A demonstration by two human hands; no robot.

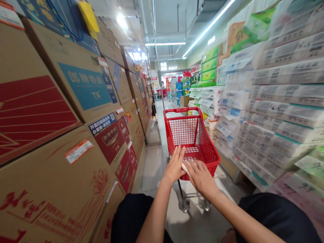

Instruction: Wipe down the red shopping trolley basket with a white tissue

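My two hands meet in front of the near end of a red shopping cart [194, 152], whose basket holds nothing that I can see. My left hand [175, 165] is open, its fingers stretched forward and apart. Beside it, my right hand [202, 177] has its fingers bent over a thin white piece that looks like a tissue [186, 168]. That white piece lies between the two hands, against the left hand's thumb side. Part of it is hidden under the right fingers.
Cardboard cartons [83, 84] are stacked high along the left. Wrapped white packs [286, 101] form a tall pile on the right. A tiled floor aisle [154, 162] runs between them, and a thin post [159, 81] stands ahead. My dark-clothed knees [136, 216] show below.
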